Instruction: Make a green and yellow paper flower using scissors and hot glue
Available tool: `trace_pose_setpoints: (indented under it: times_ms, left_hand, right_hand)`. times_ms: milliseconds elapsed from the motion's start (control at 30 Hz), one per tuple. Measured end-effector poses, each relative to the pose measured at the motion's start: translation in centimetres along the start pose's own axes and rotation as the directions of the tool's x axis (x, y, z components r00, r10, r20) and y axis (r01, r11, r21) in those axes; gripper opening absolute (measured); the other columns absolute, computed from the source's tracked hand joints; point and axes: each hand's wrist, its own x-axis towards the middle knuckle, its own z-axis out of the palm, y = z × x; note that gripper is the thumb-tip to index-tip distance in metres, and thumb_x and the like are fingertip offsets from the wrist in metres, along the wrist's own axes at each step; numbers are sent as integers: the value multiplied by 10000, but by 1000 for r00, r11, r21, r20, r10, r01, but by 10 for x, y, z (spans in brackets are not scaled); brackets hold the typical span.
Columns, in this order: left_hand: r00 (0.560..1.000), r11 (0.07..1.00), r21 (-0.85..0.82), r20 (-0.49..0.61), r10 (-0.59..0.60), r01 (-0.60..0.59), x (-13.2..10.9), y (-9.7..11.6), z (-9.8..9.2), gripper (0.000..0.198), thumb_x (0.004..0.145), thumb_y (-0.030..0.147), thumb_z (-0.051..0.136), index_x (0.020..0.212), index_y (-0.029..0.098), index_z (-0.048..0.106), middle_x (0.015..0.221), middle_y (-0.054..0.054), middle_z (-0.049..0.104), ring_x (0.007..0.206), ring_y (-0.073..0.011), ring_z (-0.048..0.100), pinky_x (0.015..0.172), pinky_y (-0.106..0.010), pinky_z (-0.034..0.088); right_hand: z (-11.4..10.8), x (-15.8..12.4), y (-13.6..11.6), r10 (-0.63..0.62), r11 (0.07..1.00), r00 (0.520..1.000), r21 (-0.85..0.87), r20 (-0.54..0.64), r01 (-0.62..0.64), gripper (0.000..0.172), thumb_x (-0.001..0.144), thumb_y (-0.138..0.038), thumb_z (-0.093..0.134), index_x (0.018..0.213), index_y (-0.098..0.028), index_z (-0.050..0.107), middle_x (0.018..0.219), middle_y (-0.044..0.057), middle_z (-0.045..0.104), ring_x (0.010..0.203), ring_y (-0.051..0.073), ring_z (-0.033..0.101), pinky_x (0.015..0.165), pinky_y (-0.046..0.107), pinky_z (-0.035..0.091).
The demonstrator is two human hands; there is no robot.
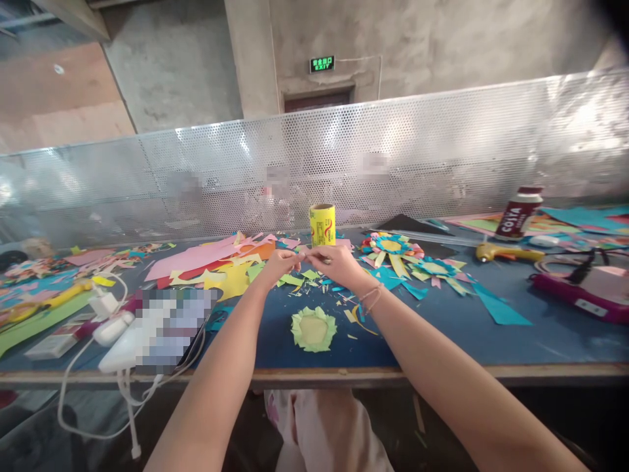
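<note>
My left hand (284, 265) and my right hand (335, 262) meet fingertip to fingertip over the middle of the table, both pinched closed. Whatever sits between the fingertips is too small to make out. Just behind them stands a yellow roll (323, 225), upright. Nearer the front edge, a round pale green paper piece with a ruffled rim (313, 329) lies flat. Beyond my right wrist are a colourful paper flower (390, 246) and a blue and green paper flower (435, 267). Small paper scraps (314, 283) lie beneath my hands.
Pink paper (189, 257) and yellow paper (236, 278) spread at left, behind a phone (181, 328) and white cables. To the right are a yellow glue gun (511, 252), a brown bottle (519, 213) and a purple power strip (580, 298). A perforated metal screen (417, 144) stands behind.
</note>
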Motion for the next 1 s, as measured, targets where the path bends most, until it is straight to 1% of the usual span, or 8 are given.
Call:
trace_pose_setpoints:
  times_ms: [100,267,533,633,733,833,900,1000]
  left_hand:
    - [1000,991,-135,4,-12,12,1,-2,0,441,729,530,497,513,149,534,410,39,378,395,-58,311,428,-213,253]
    - [999,977,-211,13,-33,35,2,-3,2,462,691,572,530,512,146,541,399,44,384,385,-49,280,425,-213,226]
    - [999,958,-282,38,-39,48,2,-1,3,443,707,544,540,507,149,516,375,64,300,371,-44,231,423,-214,208]
    - [999,953,-302,12,-38,40,2,2,1,359,732,487,526,615,149,557,427,56,348,386,-52,253,430,-214,226]
    - [993,986,-161,-94,-65,49,2,2,-1,253,772,385,463,725,160,569,515,32,436,431,-74,329,458,-217,270]
    - [979,979,196,-205,-8,49,2,-4,2,210,777,270,407,630,171,520,579,1,500,530,-109,431,525,-229,319]
    - [982,916,400,-182,38,39,2,-9,5,225,768,245,400,580,176,501,567,-6,509,556,-128,454,542,-238,324]
    - [993,866,499,-111,46,16,2,-14,7,223,755,263,436,578,181,544,566,-13,550,567,-143,490,553,-244,338]
  right_hand:
    - [2,0,1,70,996,998,48,7,-70,179,785,-233,501,777,-150,660,686,30,657,596,104,561,566,219,457]
    - [4,1,-1,147,984,989,107,-17,-144,159,758,-230,515,732,-146,647,657,27,643,581,102,546,542,216,446]
    - [2,1,-4,184,975,983,130,-15,-181,138,742,-226,516,732,-145,628,643,21,621,581,106,528,543,214,421]
    - [1,1,2,173,983,984,75,-43,-170,116,739,-210,497,723,-152,596,617,9,591,562,104,511,544,214,400]
    - [-2,2,10,184,979,978,-69,-93,-191,124,748,-189,440,711,-167,556,594,2,553,544,111,476,544,226,364]
    - [-5,2,22,303,925,951,-220,-58,-308,226,793,-180,338,669,-179,527,586,23,542,545,130,455,525,245,323]
    - [-5,2,31,388,876,922,-313,1,-368,270,805,-175,312,633,-177,521,601,51,561,560,143,470,529,257,321]
    - [0,-2,47,453,835,889,-384,72,-394,246,791,-176,364,628,-159,548,620,79,588,572,156,508,535,267,338]
